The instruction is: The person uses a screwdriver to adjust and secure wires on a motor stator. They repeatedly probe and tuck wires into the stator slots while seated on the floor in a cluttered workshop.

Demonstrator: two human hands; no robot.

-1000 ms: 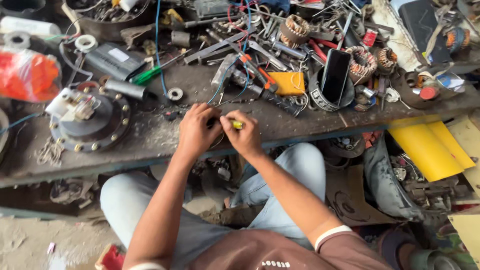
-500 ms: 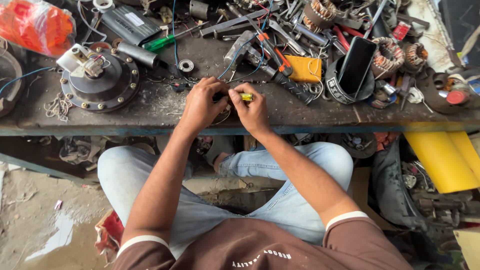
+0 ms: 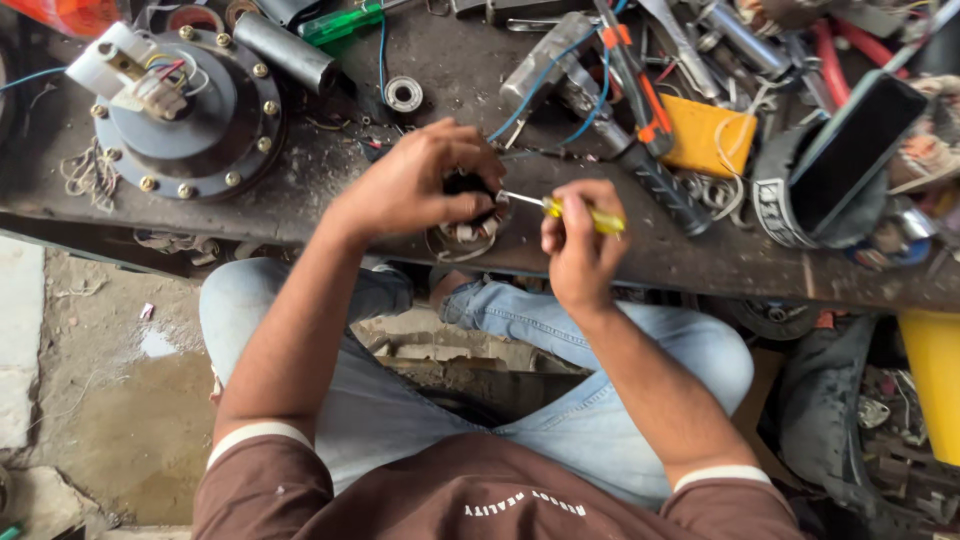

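While the left hand (image 3: pixel 415 185) clamps a round, ringed metal part (image 3: pixel 468 228), perhaps a wound stator, on the grimy workbench (image 3: pixel 400 225), the right hand (image 3: pixel 578 240) grips a yellow-handled screwdriver (image 3: pixel 570 212), its steel tip inside.

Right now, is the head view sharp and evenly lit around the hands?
Head view: soft, even daylight, no glare; left hand on the small motor stator and right hand with the yellow-handled screwdriver are sharp; wide-angle bending at the edges.
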